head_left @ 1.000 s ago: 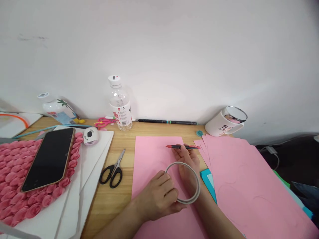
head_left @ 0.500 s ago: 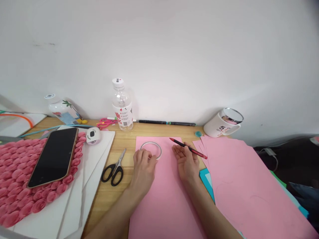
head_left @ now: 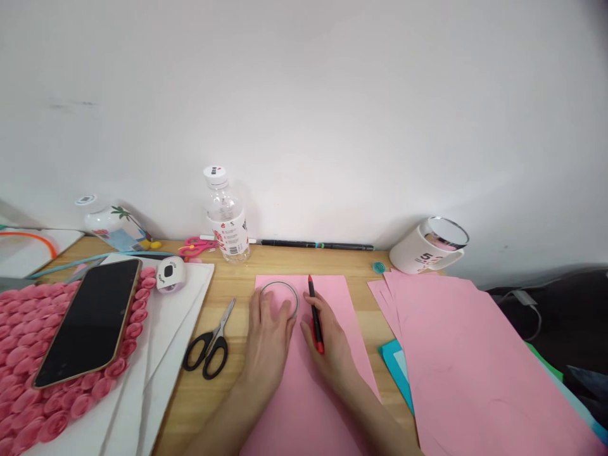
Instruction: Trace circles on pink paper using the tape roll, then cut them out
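A thin grey-white ring [head_left: 297, 297], like the core of a tape roll, lies flat on the far left corner of a pink sheet of paper [head_left: 327, 405]. My left hand [head_left: 270, 335] grips its near side, some fingers inside the loop and the thumb at its right. To the right, a red-and-black pen [head_left: 314, 313] rests between the thumb and fingers of my right hand [head_left: 330, 348], its red tip pointing away from me. My right hand is over the sheet, apart from the ring. Black-handled scissors [head_left: 211, 345] lie left of the sheet.
At left, a phone [head_left: 90, 323] lies on rolled pink paper flowers [head_left: 52, 424] over white boards [head_left: 178, 329]. A bottle [head_left: 228, 221], pens [head_left: 316, 245] and a mug [head_left: 430, 247] line the wall. More pink sheets [head_left: 475, 361] lie at right.
My left hand has lowered the ring from above the sheet onto its far left part. My right hand has moved left and turned the pen from nearly level to pointing away.
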Demonstrator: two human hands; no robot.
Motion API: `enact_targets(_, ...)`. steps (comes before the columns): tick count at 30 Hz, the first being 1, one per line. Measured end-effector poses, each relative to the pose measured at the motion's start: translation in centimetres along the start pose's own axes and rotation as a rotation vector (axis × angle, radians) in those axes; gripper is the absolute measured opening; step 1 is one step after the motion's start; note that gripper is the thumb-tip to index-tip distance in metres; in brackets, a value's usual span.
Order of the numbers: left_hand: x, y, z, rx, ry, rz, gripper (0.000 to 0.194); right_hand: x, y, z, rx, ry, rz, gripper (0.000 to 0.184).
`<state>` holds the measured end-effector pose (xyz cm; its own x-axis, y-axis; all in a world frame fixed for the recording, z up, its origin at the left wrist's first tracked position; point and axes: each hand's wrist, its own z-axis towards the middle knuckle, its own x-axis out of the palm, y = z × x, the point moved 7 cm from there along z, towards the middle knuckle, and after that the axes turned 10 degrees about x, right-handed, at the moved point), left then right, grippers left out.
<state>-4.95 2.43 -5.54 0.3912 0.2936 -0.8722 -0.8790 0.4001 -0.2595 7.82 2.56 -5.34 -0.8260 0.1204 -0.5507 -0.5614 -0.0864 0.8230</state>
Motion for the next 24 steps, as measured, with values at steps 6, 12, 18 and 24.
enact_targets(6,-0.1,-1.2,-0.9,-0.033,0.0,0.054,0.029,0.0,0.7,-1.6,-0.078,0.05,-0.112,0.036)
enact_targets(12,-0.5,-1.5,-1.2,0.031,-0.06,0.013,0.032,-0.1,1.5,-1.6,-0.132,0.049,-0.179,0.038)
enact_targets(18,-0.9,-1.1,-1.1,0.116,-0.046,-0.008,0.029,0.3,0.1,-1.8,-0.123,0.059,-0.172,0.044)
enact_targets(24,-0.6,-0.1,-1.1,0.14,-0.031,-0.044,0.02,0.1,-2.1,-2.0,0.04,0.017,-0.122,0.035)
